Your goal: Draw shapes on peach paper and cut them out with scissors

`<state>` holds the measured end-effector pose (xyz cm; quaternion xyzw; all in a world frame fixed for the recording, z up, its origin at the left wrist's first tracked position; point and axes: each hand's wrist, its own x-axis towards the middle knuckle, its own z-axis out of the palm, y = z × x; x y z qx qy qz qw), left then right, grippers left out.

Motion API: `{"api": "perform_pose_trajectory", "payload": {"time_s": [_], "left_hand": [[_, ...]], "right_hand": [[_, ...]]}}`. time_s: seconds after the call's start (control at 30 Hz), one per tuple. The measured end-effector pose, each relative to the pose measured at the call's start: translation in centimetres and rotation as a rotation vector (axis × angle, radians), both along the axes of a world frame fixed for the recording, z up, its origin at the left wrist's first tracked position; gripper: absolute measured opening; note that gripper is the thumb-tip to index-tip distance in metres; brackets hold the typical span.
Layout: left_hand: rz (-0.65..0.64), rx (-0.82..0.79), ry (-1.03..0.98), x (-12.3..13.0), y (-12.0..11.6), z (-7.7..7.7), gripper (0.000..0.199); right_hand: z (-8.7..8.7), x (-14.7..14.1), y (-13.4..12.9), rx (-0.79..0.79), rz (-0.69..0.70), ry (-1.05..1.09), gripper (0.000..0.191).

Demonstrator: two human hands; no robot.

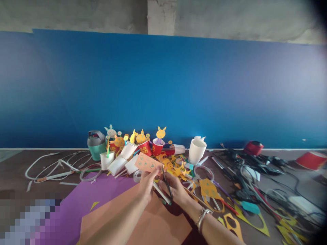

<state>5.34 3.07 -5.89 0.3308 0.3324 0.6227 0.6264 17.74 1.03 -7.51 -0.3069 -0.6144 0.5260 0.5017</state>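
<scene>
My left hand (148, 183) is closed on a small piece of light orange paper (146, 162) with several small shapes drawn on it. Dark-handled scissors (168, 185) are gripped in my right hand (176, 190). Their blades are close to the paper's right end; whether they touch it cannot be made out. Below both hands lies a large orange sheet (143, 219), partly over a purple sheet (102, 190). A thin white stick-like thing (160, 193) shows between my hands, and I cannot tell whether it is held.
Paper cups with animal-face cutouts, including a red cup (158, 149), stand along the blue panel (163, 85). A green-grey container (96, 146) is at left, a white cup (197, 151) right of centre. Yellow scraps (178, 166), tape rings and black cables (245, 180) spread rightward.
</scene>
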Motion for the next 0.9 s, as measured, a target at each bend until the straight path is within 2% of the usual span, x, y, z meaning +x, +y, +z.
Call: {"api": "perform_pose_trajectory", "payload": {"time_s": [0.27,0.5,0.9], "left_hand": [[-0.009,0.015,0.005,0.02,0.02,-0.12,0.021],[-0.009,-0.012,0.011,0.00,-0.04,-0.07,0.022],[-0.009,0.023,0.040,-0.17,0.22,0.08,0.025]], "right_hand": [[0.13,-0.05,-0.02,-0.002,0.002,0.015,0.023],[-0.18,0.04,0.04,-0.009,-0.023,-0.010,0.025],[0.61,0.05,-0.27,-0.055,-0.024,-0.025,0.031]]}}
